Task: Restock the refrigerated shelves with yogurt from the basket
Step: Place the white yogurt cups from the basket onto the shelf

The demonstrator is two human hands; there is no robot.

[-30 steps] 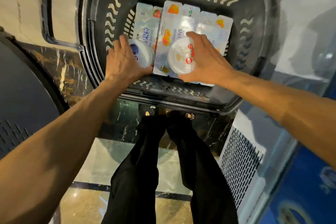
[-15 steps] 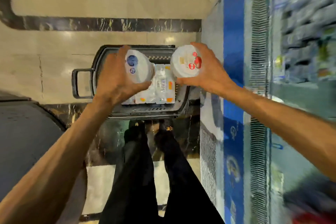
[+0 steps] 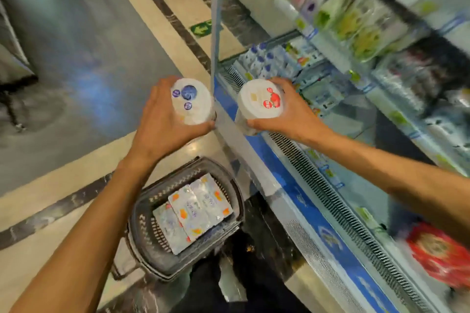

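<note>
Glossy beige floor tiles (image 3: 50, 193) fill the left half of the view, crossed by diagonal dark marbled stripes (image 3: 50, 212). A small green floor sticker (image 3: 201, 29) with a pale marking lies on a beige tile near the top centre. A broad, blurred grey surface (image 3: 76, 46) with bluish glare covers the upper left. A crinkled red packet (image 3: 440, 254) sits at the lower right edge.

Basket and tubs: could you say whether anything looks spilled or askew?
Nothing stands out: the left hand holds a blue tub, the right hand a red tub, both closed; packs lie flat in the basket.
</note>
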